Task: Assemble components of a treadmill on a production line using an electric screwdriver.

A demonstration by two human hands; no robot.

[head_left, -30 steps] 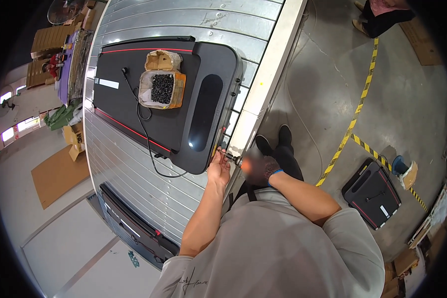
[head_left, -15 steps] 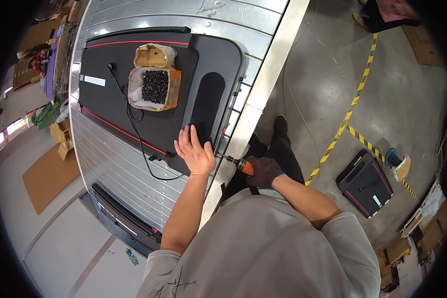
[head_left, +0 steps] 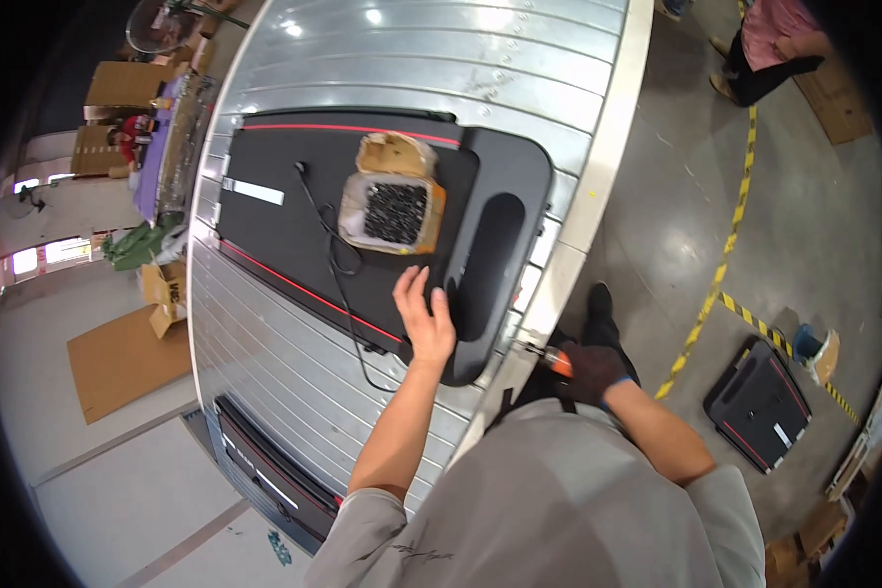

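- The left hand (head_left: 423, 318) lay flat, fingers spread and gripping nothing, on the near end of the black treadmill (head_left: 294, 245), its fingertips pointing toward eleven o'clock.
- The treadmill lay flat on the grey roller conveyor (head_left: 265, 372), in the upper middle of the view.
- The right hand (head_left: 590, 369), in a dark glove, was closed around an orange-handled tool (head_left: 556, 361) at about three o'clock of the left hand, just past the conveyor's pale edge.
- An open cardboard box of dark small parts (head_left: 394, 213) sat on the treadmill deck at twelve o'clock of the left hand, well apart from it.
- A black cable (head_left: 338, 265) ran across the deck at ten o'clock of that hand.
- A second treadmill (head_left: 758, 402) lay on the floor at four o'clock.
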